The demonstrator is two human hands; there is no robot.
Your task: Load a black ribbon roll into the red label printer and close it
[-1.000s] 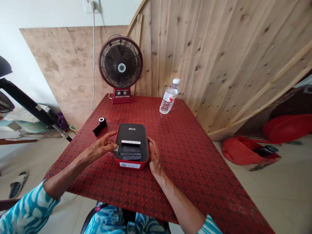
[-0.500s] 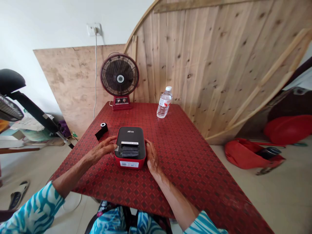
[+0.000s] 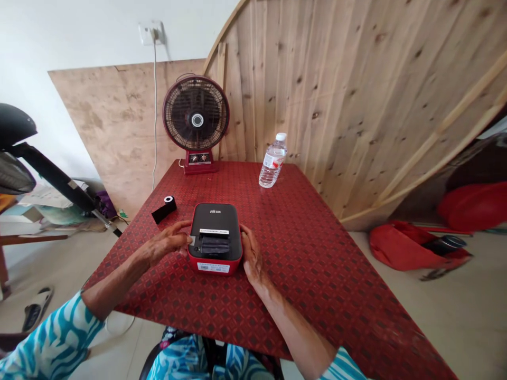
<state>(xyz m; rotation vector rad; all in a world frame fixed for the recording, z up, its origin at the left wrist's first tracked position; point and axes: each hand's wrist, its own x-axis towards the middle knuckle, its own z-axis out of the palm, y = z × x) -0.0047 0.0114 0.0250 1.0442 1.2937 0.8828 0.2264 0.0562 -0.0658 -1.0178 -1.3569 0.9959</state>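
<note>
A large red table with a diamond pattern fills the space in front of you, its far edge close against a wooden plank wall. At that far edge stands a red desk fan, and to its right a clear water bottle, upright and well apart from your hands.

Near the table's front edge sits a small label printer, black on top with a red base. Your left hand rests against its left side, fingers loosely curled with the tips touching the casing. Your right hand lies flat against its right side, fingers extended along the casing. Neither hand closes around the printer; the two simply bracket it.

A small black tape roll lies just beyond your left hand, near the table's left edge. The tabletop to the right of the printer is bare surface out to the right edge.
</note>
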